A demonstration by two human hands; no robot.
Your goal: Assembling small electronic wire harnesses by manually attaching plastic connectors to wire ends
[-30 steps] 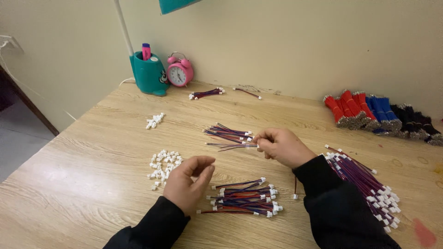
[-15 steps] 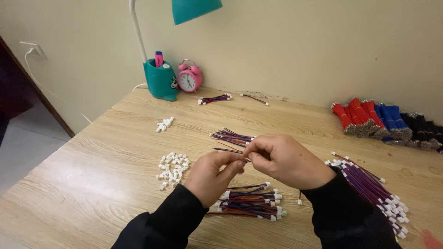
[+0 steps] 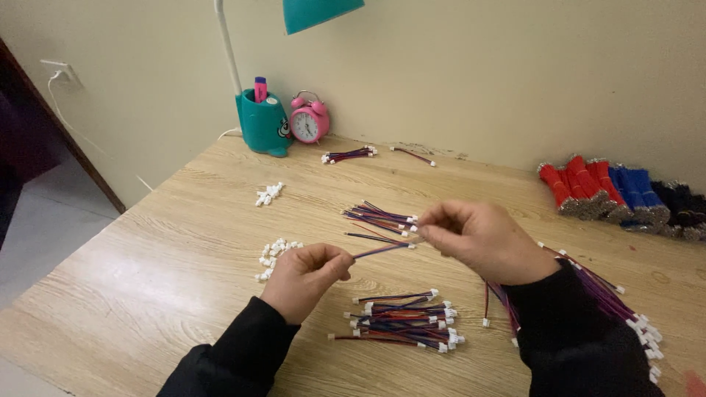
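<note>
While the left hand (image 3: 305, 276) pinches one end of a short wire lead (image 3: 381, 251) above the wooden table (image 3: 147, 272), the right hand (image 3: 482, 239) grips its other end, fingers closed. Finished leads (image 3: 404, 323) lie below; white connectors (image 3: 273, 254) sit left.

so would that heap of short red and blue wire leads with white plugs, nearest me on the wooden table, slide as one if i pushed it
Probably not. The heap of short red and blue wire leads lies loose and unbound, so a push would likely scatter it. The single thin wire lead spans between the left hand and right hand with little sag, so each seems light and fairly springy. The wooden table looks smooth, so they'd slide.
</note>
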